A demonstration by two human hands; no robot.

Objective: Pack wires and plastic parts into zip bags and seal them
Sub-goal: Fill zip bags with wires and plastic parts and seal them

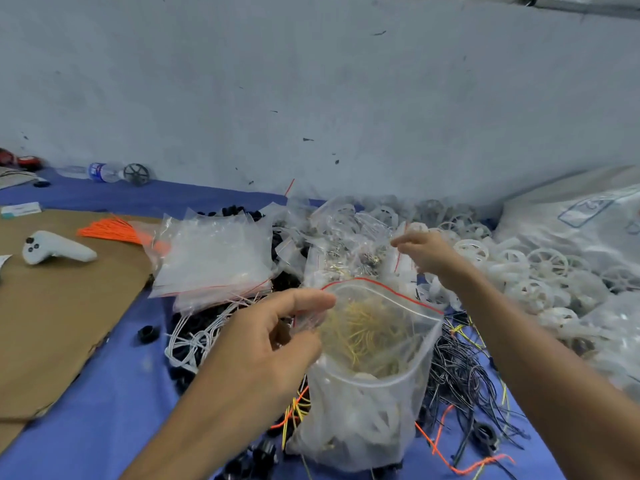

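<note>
glossy clear plastic zip bag (pixel 374 344) at 6 o'clock, matt blue cloth (pixel 114 393), rough brown cardboard (pixel 52 306) at 9 o'clock, matt white plastic wheels (pixel 540 268) at 3 o'clock

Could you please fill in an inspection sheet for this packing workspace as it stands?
Surface: blue cloth, with a cardboard sheet lying on its left part.
Job's things: open zip bag holding yellow wires and white parts; stack of empty zip bags beyond it to the left; pile of white plastic wheels at right.
Clutter: white controller on the cardboard; water bottle lying by the wall.
Grippers: left hand pinches the open bag's rim; right hand reaches over the small filled bags, hold cannot be told.
Cables: loose black wires right of the bag; orange wires bundle on the cardboard.
Surroundings: marked grey wall; large white sack at far right.
</note>
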